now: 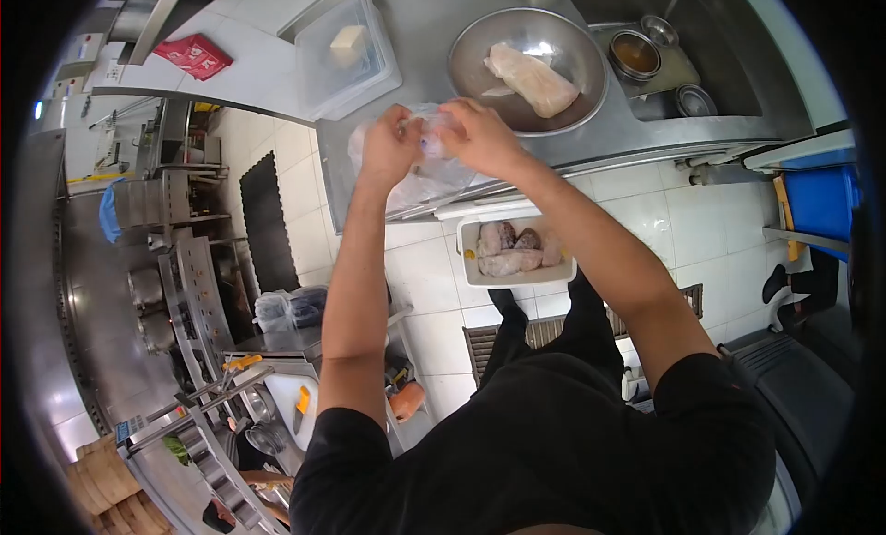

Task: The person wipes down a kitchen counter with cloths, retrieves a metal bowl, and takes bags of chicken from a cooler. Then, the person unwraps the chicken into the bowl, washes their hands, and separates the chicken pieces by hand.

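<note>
At the front edge of the steel counter, a clear plastic bag (429, 175) lies crumpled between my hands. My left hand (392, 149) pinches its left side. With bent fingers, my right hand (482, 140) grips the bag's upper right part. Whether anything is inside the bag I cannot tell. Just beyond my right hand, a wide steel bowl (469, 55) holds a pale piece of what looks like meat or fish (533, 81). Below the counter edge stands a white bin (515, 279) with several plastic-wrapped pieces (508, 261) in it.
A lidded clear plastic container (346, 73) stands on the counter's left. Steel bowls, one with brownish liquid (635, 55), sit in the sink (738, 73) at right. Shelving and another person's arm (268, 480) are at lower left. A blue bin (817, 207) is far right.
</note>
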`<state>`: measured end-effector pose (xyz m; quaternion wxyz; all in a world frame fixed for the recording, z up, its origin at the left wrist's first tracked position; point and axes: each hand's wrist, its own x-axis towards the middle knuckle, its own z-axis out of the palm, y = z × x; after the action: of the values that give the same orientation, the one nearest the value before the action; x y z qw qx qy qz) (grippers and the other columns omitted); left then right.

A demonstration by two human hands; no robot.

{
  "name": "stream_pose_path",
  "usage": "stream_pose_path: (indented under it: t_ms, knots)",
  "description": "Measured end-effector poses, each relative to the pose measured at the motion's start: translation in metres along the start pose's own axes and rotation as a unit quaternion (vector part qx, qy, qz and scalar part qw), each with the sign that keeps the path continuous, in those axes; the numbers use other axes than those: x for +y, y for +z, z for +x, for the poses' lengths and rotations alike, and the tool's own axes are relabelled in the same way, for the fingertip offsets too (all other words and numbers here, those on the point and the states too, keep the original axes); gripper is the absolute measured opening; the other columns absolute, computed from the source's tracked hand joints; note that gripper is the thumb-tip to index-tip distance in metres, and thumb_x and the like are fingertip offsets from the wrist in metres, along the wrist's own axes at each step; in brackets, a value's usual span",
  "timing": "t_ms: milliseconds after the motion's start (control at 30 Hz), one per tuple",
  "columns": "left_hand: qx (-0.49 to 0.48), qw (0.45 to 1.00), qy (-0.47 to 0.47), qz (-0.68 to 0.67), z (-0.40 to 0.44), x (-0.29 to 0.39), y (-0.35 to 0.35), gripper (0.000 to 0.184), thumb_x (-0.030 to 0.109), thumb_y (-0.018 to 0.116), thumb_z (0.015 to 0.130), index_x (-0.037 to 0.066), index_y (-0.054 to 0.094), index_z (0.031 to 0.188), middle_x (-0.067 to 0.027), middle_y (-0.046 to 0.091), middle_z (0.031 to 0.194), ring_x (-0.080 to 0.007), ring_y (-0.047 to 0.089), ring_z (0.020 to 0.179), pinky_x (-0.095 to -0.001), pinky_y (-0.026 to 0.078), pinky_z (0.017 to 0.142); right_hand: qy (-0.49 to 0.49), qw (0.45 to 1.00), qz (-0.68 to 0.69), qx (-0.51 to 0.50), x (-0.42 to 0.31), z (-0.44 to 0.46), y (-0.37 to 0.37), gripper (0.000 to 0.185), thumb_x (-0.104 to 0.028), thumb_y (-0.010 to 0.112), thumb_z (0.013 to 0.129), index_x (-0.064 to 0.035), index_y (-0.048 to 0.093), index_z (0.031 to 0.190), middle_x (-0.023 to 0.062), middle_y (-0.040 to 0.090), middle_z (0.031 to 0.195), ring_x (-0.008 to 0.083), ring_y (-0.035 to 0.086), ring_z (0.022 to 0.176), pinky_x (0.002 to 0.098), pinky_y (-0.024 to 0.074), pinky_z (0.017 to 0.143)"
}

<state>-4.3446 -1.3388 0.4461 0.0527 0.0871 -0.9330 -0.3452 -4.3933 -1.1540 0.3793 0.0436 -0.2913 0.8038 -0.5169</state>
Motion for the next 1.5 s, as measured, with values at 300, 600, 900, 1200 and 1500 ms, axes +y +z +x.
stream_pose_path:
  t_ms: [300, 600, 900, 1200, 1500]
  knots:
    - [0.02, 0.985, 0.022, -0.168, 0.026, 0.092, 0.009, 0.013, 0.014, 0.067, 0.097, 0.001, 0.065, 0.097, -0.0087, 0.068, 0.072, -0.0108, 0.058, 0.061, -0.0301, 0.045, 0.054, 0.129, 0.985, 0.062, -0.098, -0.044, 0.043, -0.113, 0.067, -0.041, 0.07, 0.087, 0.0006, 0.056, 0.138, 0.0224, 0.062, 0.133, 0.0331, 0.066, 0.114, 0.0407, 0.0594, 0.082]
    - [0.054, 0.987, 0.067, -0.138, 0.076, 0.124, 0.067, 0.021, 0.019, 0.07, 0.096, 0.001, 0.061, 0.089, -0.007, 0.063, 0.066, -0.009, 0.053, 0.059, -0.0307, 0.042, 0.051, 0.128, 0.99, 0.045, 0.04, 0.021, 0.071, -0.131, 0.041, -0.031, 0.065, 0.088, -0.0059, 0.07, 0.121, 0.0162, 0.075, 0.108, 0.03, 0.073, 0.099, 0.0411, 0.0594, 0.079]
    - [0.076, 0.991, 0.069, -0.085, 0.098, 0.138, 0.105, 0.019, 0.014, 0.077, 0.087, 0.001, 0.066, 0.079, -0.0014, 0.063, 0.067, -0.0057, 0.05, 0.061, -0.0293, 0.043, 0.052, 0.227, 0.913, 0.277, 0.195, 0.079, 0.087, -0.145, 0.024, -0.006, 0.064, 0.091, -0.0002, 0.074, 0.111, 0.0106, 0.075, 0.097, 0.0198, 0.07, 0.089, 0.0359, 0.0554, 0.074]
    - [0.299, 0.942, 0.137, -0.064, 0.11, 0.136, 0.118, 0.017, 0.003, 0.068, 0.078, 0.001, 0.054, 0.07, -0.0016, 0.054, 0.064, -0.0109, 0.05, 0.059, -0.0329, 0.043, 0.054, 0.303, 0.767, 0.507, 0.25, 0.081, 0.072, -0.154, 0.034, -0.001, 0.055, 0.089, -0.0016, 0.068, 0.12, 0.0121, 0.069, 0.101, 0.026, 0.068, 0.084, 0.043, 0.055, 0.062]
    - [0.19, 0.877, 0.019, -0.441, 0.108, 0.14, 0.103, 0.023, -0.003, 0.067, 0.082, 0.008, 0.051, 0.07, -0.0014, 0.056, 0.072, -0.0098, 0.049, 0.062, -0.0273, 0.042, 0.058, 0.234, 0.685, 0.658, 0.209, 0.088, 0.067, -0.145, 0.031, -0.012, 0.055, 0.097, -0.0056, 0.066, 0.125, 0.0122, 0.07, 0.112, 0.0255, 0.071, 0.095, 0.0388, 0.0619, 0.079]
